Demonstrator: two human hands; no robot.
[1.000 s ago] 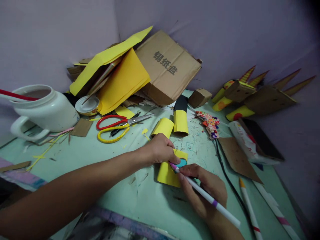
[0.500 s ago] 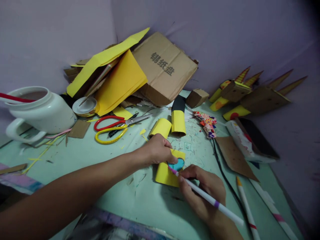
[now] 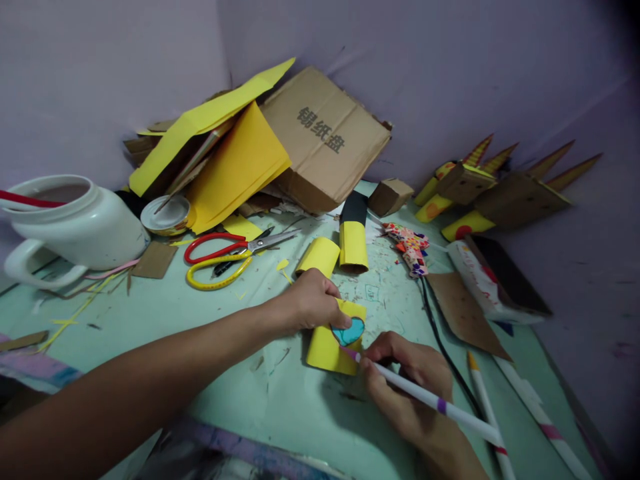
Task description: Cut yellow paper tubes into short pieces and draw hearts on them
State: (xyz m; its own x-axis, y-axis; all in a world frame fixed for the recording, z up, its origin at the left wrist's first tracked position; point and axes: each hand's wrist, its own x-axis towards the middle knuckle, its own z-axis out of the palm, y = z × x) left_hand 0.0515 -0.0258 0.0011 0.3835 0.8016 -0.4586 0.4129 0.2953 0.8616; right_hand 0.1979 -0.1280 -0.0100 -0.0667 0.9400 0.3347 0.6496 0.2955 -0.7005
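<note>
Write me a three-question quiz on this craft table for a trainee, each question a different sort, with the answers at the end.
1. Multiple choice: what does the right hand hold?
A) a white jug
B) a marker
C) a cardboard box

2. True or false: the scissors have one red handle and one yellow handle.

3. Fill in the missing word: the outlined patch on the yellow tube held by the left hand is coloured ____.

Key: 1. B; 2. True; 3. Blue.
</note>
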